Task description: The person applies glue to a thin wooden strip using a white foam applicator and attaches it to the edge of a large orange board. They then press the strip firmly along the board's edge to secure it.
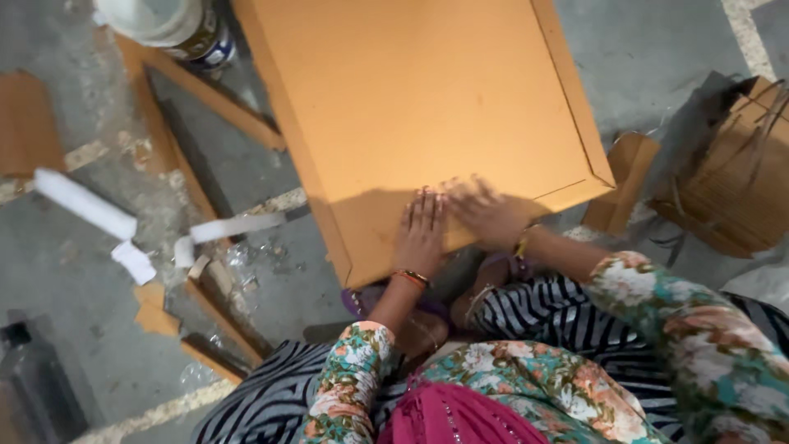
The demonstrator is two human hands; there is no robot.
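1. I am pressing my left hand (421, 233) flat on the large orange-brown cardboard panel (427, 107), fingers straight, close together and pointing away from me; the hand is not gripping anything, only lying palm-down on the surface.
2. I am laying my right hand (486, 212) just beside the left one on the same panel. It is blurred, but its fingers are showing spread and open, resting on the board rather than pinching it.
3. The cardboard panel is lying flat on the grey concrete floor (657, 49) straight in front of me, its near edge reaching my knees, with a raised folded border running along its right and near sides.
4. I am wearing an orange bangle (412, 278) on my left wrist and floral sleeves on both arms.
5. A long thin strip of brown cardboard (209, 94) is lying on the floor to the left of the panel, close to its left edge.
6. White paper tape pieces (234, 226) are lying further left, near that strip.
7. A white round container (177, 25) is standing beyond the panel's far left corner.
8. A brown corrugated cardboard box (740, 181) is sitting to the right, apart from the panel, with a small cardboard piece (625, 181) between them.
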